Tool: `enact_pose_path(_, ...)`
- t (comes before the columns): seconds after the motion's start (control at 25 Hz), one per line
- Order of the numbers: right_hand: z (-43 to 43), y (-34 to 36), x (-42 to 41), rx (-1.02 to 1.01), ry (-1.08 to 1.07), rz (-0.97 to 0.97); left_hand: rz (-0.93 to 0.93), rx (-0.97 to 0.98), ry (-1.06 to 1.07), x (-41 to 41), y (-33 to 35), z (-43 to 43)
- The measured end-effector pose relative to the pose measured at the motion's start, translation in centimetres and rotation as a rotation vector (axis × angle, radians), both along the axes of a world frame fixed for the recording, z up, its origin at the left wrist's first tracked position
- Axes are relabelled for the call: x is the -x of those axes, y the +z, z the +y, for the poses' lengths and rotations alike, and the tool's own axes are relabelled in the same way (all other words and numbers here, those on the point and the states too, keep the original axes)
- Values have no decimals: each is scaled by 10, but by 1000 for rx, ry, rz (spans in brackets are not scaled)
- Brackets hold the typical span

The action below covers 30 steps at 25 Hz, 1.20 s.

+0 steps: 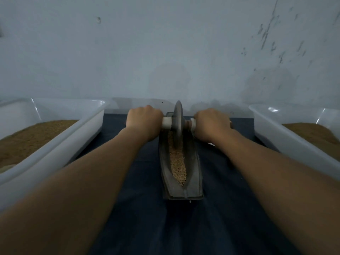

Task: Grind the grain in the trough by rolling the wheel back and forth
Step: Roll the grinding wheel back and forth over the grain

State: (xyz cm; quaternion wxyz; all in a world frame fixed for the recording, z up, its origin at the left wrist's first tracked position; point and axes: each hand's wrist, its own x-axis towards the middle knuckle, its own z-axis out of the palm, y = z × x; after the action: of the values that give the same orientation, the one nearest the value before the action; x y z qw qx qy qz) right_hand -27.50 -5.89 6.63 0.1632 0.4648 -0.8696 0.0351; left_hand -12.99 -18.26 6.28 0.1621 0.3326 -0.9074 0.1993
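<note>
- The fingers of the left hand [144, 122] are curled down and clamped on the left end of the white handle [167, 123]; only the knuckles and the back of the hand are seen.
- The right hand [211, 124] is wrapped likewise round the right end of the handle, its fingers closed on it; the fingertips are hidden.
- The handle is passed through the middle of the grey wheel [178, 115]; the wheel is held upright between the two hands, its lower edge sunk in the far end of the trough [196, 172].
- The trough, dark and boat-shaped, is laid lengthwise from near to far on a dark blue cloth [139, 190]; pale grain [178, 162] is spread along its groove, from the wheel to the near tip.
- Both forearms are stretched out from the near edge, one on each side of the trough.
- A left tub [60, 142], white, is set well apart from the trough; brown meal [31, 137] is heaped in it.
- A right tub [276, 133], also white, is set opposite; a brown heap [309, 131] is held in it.
- A pale, marked wall [165, 52] is seen at the far side.
</note>
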Motion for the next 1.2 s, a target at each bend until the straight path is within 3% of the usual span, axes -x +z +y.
enact_pose_path(0.12, 33, -10, -6, -19, 86, 63, -51, -18, -82, -29, -5, 10)
enact_pose_path(0.2, 65, -28, -13, 127, 157, 354, -2, 85, -201, -59, -15, 19)
enact_pose_path(0.28, 75, -28, -20, 234, 135, 480, 14, 179, -219, -70, -14, 25)
enact_pose_path(0.36, 63, -32, -17, 162, 74, 343, -8, 203, -158, -55, -19, 24)
enact_pose_path(0.44, 33, -24, -10, 56, -17, 60, 16, 149, -65, -28, -12, 17)
enact_pose_path(0.56, 7, -5, -4, -3, -34, -54, -38, 70, -19, -6, 4, 7)
enact_pose_path(0.64, 22, -5, -6, -38, 39, 9, -52, 43, -64, -22, -3, 12)
enact_pose_path(0.8, 72, -23, -16, 176, 216, 445, 56, 160, -279, -77, -25, 22)
enact_pose_path(0.88, 68, -29, -10, 142, 177, 418, 58, 240, -324, -72, -22, 15)
enact_pose_path(0.96, 42, -23, -5, 62, 100, 209, 25, 136, -170, -47, -15, 8)
enact_pose_path(1.08, 10, -2, 0, 13, 42, 59, 4, -10, -16, -11, -4, -3)
enact_pose_path(1.2, 30, -4, -4, -30, 117, 127, -8, -26, -115, -33, -11, 2)
